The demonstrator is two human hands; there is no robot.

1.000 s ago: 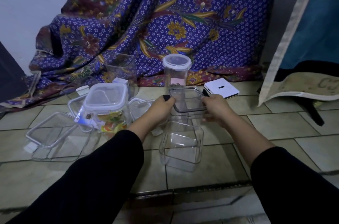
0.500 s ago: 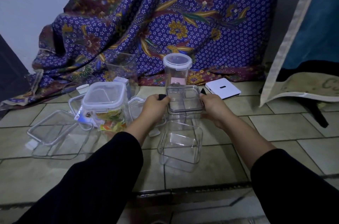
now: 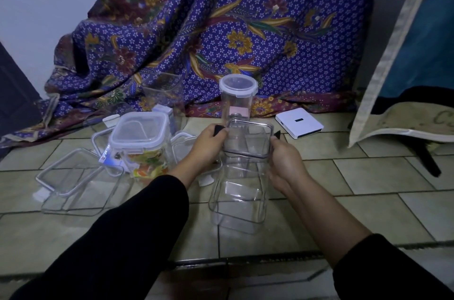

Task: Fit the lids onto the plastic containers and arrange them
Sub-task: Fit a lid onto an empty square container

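A tall clear square container [image 3: 239, 191] stands on the tiled floor in front of me. A clear lid with black side clips [image 3: 248, 138] sits on its top. My left hand [image 3: 208, 143] grips the lid's left edge over one black clip. My right hand [image 3: 286, 160] holds its right edge just below the other clip. To the left stands a square container with a white lid [image 3: 140, 138] and colourful contents. A round lidded container [image 3: 237, 97] stands behind. A flat clear container [image 3: 81, 184] lies at far left, and an open clear one [image 3: 164, 93] at the back.
A purple floral cloth [image 3: 221, 29] drapes across the back. A white flat box [image 3: 299, 122] lies on the floor at right. A blue and red cloth with a cream edge [image 3: 403, 53] hangs at far right. Loose lids [image 3: 183, 144] lie behind my left hand.
Both hands and the lid have shifted slightly up and back on top of the tall container. Everything else stays where it was.
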